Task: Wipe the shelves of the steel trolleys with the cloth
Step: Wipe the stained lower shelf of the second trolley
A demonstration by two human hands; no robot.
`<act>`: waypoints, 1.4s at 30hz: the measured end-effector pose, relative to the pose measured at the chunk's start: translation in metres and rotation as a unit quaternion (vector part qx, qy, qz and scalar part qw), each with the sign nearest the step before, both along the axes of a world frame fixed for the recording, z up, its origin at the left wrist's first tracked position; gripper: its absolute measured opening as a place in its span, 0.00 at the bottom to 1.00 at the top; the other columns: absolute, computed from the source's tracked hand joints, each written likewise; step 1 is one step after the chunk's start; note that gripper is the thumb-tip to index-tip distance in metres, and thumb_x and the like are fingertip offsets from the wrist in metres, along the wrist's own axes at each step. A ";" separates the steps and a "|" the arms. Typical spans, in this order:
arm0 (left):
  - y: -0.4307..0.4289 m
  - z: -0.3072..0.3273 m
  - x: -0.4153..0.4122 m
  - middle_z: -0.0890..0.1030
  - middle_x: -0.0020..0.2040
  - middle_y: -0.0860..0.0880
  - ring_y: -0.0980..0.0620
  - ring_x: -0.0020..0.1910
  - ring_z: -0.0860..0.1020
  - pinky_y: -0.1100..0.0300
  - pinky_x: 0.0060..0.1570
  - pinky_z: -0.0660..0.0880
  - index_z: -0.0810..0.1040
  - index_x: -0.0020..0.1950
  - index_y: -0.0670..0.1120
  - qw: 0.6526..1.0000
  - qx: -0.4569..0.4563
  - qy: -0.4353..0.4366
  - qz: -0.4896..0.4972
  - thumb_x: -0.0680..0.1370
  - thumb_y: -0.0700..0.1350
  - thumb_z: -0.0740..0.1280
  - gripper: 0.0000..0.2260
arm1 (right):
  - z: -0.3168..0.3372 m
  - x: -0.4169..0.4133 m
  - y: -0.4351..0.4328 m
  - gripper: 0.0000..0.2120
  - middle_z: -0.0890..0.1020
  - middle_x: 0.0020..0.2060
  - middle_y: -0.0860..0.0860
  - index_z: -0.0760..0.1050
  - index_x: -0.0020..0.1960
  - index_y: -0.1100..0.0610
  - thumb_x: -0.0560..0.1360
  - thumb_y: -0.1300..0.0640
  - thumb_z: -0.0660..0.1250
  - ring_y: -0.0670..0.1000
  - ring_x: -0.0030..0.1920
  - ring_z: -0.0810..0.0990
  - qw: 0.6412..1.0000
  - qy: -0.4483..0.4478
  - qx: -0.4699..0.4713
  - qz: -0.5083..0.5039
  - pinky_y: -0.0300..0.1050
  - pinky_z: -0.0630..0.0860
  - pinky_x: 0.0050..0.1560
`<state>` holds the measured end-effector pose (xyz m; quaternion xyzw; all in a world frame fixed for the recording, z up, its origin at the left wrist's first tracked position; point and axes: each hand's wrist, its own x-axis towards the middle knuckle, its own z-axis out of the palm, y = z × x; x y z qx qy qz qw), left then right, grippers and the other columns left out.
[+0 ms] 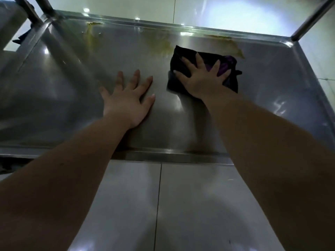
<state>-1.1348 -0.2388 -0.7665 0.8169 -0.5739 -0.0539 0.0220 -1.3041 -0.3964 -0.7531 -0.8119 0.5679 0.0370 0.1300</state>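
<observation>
Two bare forearms (63,169), nearest the lens, reach forward over pale glossy floor tiles (190,196) and onto the shelf.

Item: crumpled black cloth (179,53), with a purple patch (224,67) showing on its right side. It is bunched unevenly with irregular edges. It lies on the brushed-steel trolley shelf (72,87), right of centre and toward the far rim.

Right hand (203,80): palm down on top of the cloth, fingers (199,59) straight and spread, pressing rather than clutching. Cloth shows beyond the fingertips, left of the thumb and right of the little finger.

Left hand (126,100): flat on bare steel just left of the cloth and apart from it. Its fingers are straight and splayed, holding nothing.

Edges: a raised lip bounds every visible side of the shelf; the near lip (163,156) passes under both forearms. A round steel upright (311,17) stands at the far right corner, and further tubes (45,8) at the far left corner. Open steel extends widely left of the left hand and, more narrowly, right of the cloth.

Soiling: yellowish-green smears (163,45) along the far rim. One lies just beyond the cloth's far edge, one (233,47) by its far right corner, and one (91,31) toward the far left.
</observation>
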 end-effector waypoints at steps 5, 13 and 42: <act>-0.001 -0.001 0.000 0.43 0.80 0.59 0.44 0.79 0.41 0.26 0.66 0.37 0.43 0.76 0.68 1.000 0.004 0.001 0.008 0.78 0.68 0.41 0.26 | -0.002 -0.054 0.090 0.34 0.39 0.78 0.38 0.40 0.72 0.26 0.67 0.20 0.37 0.67 0.76 0.36 0.996 0.014 0.003 0.084 0.76 0.35 0.68; 0.003 -0.002 0.000 0.43 0.80 0.57 0.43 0.79 0.42 0.24 0.66 0.38 0.42 0.77 0.67 1.000 0.002 -0.015 -0.005 0.78 0.66 0.39 0.26 | -0.008 -0.038 0.095 0.33 0.40 0.78 0.37 0.39 0.70 0.23 0.66 0.20 0.36 0.67 0.76 0.36 0.997 0.012 -0.036 0.072 0.75 0.29 0.64; 0.007 0.005 -0.007 0.44 0.80 0.57 0.43 0.79 0.41 0.25 0.66 0.39 0.45 0.78 0.66 1.000 0.004 0.018 0.000 0.80 0.64 0.42 0.24 | 0.005 -0.176 0.098 0.35 0.41 0.78 0.36 0.41 0.74 0.27 0.68 0.22 0.39 0.63 0.77 0.40 0.987 0.070 0.006 -0.142 0.74 0.39 0.70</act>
